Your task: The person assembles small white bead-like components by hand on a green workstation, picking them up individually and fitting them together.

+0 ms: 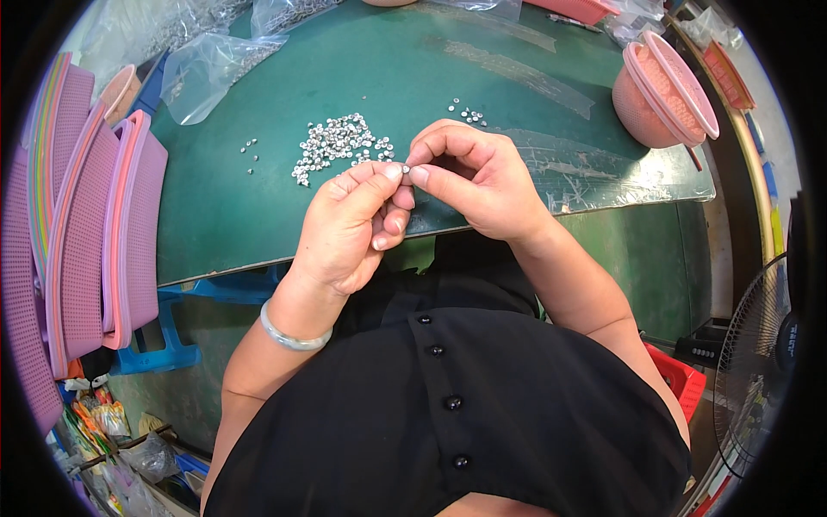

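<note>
Between the fingertips of both my hands is one small round silvery metal piece [407, 170]. My left hand [349, 215], with a pale bangle [293, 334] at its wrist, pinches it from the left side. From the right, the thumb and forefinger of my right hand [478, 177] close on the same piece. Just beyond my left hand lies a loose pile of similar small metal pieces [332, 140] on the green table [241, 198]. A smaller group of them [468, 112] sits past my right hand, and a few strays [250, 146] lie left of the pile.
Clear plastic bags of metal pieces [211, 73] lie at the far left. Purple baskets [133, 224] are stacked left of the table, near a blue stool [159, 336]. Pink baskets [659, 95] stand at the right edge. A black fan [754, 370] is at the lower right.
</note>
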The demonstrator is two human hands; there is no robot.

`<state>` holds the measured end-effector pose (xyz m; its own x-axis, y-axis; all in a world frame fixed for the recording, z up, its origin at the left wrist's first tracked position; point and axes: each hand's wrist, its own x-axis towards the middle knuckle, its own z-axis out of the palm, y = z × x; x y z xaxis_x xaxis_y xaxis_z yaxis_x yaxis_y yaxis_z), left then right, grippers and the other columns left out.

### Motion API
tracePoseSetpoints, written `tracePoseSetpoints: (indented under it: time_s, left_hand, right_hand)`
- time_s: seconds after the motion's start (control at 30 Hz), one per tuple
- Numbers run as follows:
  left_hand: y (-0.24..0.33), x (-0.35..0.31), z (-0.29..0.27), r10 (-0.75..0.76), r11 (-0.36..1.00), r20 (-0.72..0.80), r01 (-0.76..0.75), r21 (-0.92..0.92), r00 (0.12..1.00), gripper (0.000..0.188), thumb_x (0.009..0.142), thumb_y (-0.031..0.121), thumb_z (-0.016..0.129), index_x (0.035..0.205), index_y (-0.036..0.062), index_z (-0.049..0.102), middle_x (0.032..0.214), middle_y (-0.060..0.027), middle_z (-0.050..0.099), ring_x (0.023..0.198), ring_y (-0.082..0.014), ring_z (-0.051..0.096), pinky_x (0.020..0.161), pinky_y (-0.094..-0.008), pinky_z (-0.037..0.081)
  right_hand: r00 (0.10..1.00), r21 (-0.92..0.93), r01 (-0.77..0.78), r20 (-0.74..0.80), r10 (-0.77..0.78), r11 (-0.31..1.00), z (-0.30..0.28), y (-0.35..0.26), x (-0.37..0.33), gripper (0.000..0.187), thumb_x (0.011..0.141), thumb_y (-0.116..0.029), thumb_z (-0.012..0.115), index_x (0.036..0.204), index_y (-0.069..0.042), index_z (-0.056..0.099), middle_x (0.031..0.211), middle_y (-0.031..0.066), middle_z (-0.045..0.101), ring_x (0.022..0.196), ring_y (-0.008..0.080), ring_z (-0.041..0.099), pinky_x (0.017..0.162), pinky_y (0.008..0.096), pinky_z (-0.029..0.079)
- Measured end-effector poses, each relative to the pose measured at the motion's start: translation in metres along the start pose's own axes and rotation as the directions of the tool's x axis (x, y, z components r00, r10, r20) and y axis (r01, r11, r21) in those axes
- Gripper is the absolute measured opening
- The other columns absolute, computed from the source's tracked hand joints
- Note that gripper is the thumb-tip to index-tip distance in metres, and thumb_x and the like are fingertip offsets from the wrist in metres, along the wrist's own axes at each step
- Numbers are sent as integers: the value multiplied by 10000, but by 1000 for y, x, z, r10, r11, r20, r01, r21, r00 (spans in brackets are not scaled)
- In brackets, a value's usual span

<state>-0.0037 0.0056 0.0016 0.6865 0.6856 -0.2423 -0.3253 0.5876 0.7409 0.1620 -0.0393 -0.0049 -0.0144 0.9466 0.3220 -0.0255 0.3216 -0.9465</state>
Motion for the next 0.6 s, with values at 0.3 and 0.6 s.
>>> tracePoseSetpoints:
  time_s: [0.3,0.6]
  left_hand:
    - [3,0,1,-27,999,-5,27,-16,1000,142,911,141,528,826,32,558,713,-28,559,519,-57,462,408,-161,330]
    - [5,0,0,-65,998,4,65,-13,998,139,916,145,510,846,28,540,715,-24,531,508,-44,423,387,-148,302]
  right_hand:
    - [1000,7,3,4,-3,1000,0,0,0,64,832,9,573,893,26,583,842,45,612,767,86,594,701,226,486]
    - [1000,26,24,8,-24,999,2,-1,1,64,836,17,566,894,34,587,868,58,604,780,105,607,713,236,492]
